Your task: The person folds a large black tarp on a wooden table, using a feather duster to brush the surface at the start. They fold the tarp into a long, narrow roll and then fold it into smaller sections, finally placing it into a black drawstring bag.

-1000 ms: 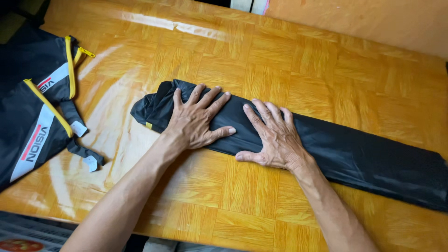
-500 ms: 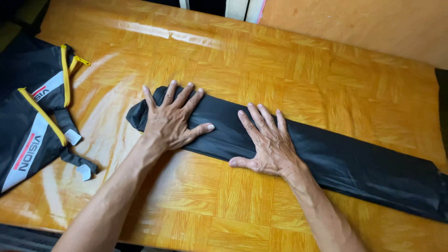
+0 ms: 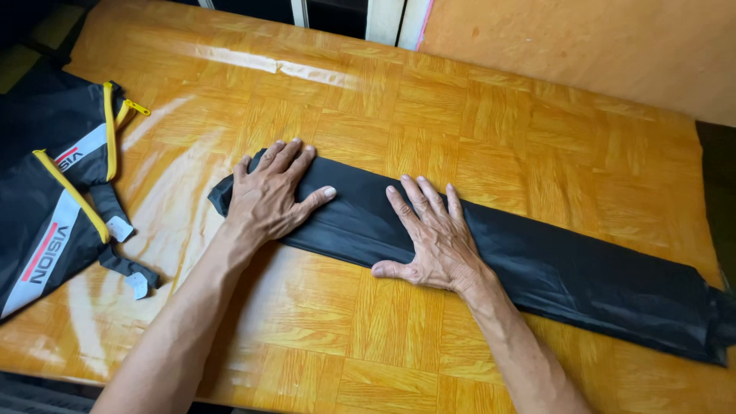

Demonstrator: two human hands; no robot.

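Observation:
A long strip of folded black fabric (image 3: 583, 272) lies across the wooden table (image 3: 475, 107), running from centre left down to the right edge. My left hand (image 3: 268, 199) presses flat on the strip's left end, fingers spread. Flat on the fabric just right of it rests my right hand (image 3: 433, 238), fingers pointing away from me and thumb out to the left. Neither hand grips anything; both palms lie on the cloth.
A black bag (image 3: 54, 207) with yellow zip trim and a white and red stripe lies at the table's left edge, its straps and small white tags trailing toward me. An orange wall (image 3: 583, 46) rises behind the table at the right.
Both hands stay flat on the black fabric at the same spots. The view has shifted slightly; nothing was picked up or let go.

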